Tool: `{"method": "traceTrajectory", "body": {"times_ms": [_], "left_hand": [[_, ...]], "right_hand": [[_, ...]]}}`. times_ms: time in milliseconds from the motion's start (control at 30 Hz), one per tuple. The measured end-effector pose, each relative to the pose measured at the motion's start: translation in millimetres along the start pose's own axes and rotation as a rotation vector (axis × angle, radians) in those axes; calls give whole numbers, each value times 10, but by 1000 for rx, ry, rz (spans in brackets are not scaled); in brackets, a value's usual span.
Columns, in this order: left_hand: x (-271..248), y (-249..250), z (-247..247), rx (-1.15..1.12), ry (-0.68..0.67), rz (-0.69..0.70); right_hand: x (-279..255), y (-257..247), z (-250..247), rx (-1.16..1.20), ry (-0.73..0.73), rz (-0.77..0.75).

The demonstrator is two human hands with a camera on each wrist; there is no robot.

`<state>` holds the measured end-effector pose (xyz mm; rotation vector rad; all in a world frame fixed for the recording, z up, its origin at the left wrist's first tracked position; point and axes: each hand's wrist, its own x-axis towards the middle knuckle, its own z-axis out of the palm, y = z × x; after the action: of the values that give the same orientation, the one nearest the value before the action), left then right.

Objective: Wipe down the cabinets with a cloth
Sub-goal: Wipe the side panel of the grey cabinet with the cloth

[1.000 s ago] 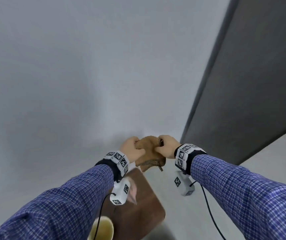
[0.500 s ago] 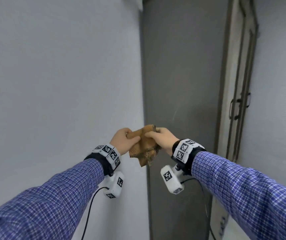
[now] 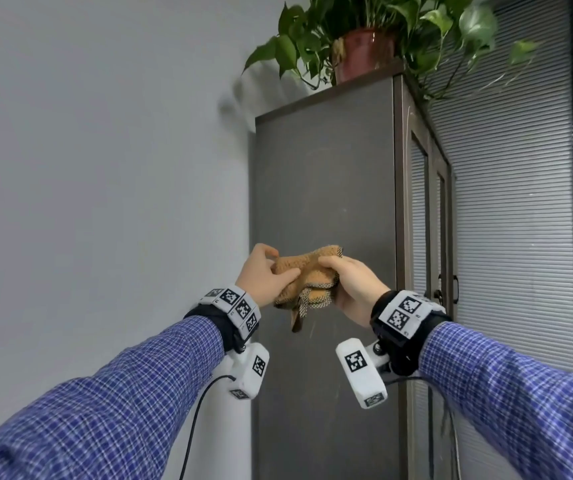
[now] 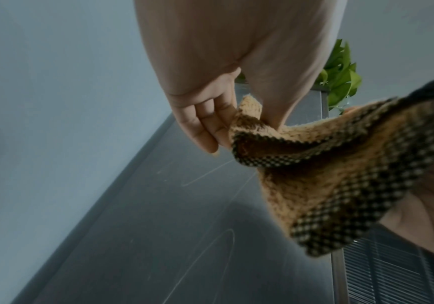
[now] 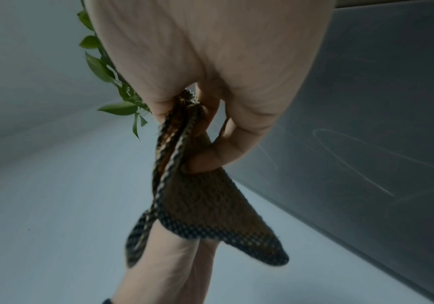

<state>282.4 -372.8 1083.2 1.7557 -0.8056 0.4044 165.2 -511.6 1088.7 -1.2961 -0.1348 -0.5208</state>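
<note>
View tilted upward, cabinet [image 3: 323,209] top and potted plant [image 3: 364,46] now in sight.

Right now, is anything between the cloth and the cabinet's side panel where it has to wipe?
Nothing visible. The cloth is held by the left hand and right hand in front of the cabinet side panel, with only open air between. The potted plant sits on top, out of the way.
</note>
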Motion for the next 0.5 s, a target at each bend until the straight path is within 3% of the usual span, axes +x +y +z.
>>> {"method": "traceTrajectory", "body": {"times_ms": [100,167,233,300,400,500], "left_hand": [[349,6,-36,70,58,55],[597,-63,-113,120,99,56],[855,-200,-184,169,129,29],[1107,-384,-220,208,140,-36],[1438,-676,-206,143,120,-139],[1715,-922,-97,13,85,-215]], "right_hand": [[240,-285,85,-2,97,-110],[467,-511,127,-97,264,-259],[658,-757,169,-421,479,-485],[840,-951,179,-856,581,-644],[1189,-1066,119,-1515,595,-715],[1534,-977,5,-1905,544,-661]]}}
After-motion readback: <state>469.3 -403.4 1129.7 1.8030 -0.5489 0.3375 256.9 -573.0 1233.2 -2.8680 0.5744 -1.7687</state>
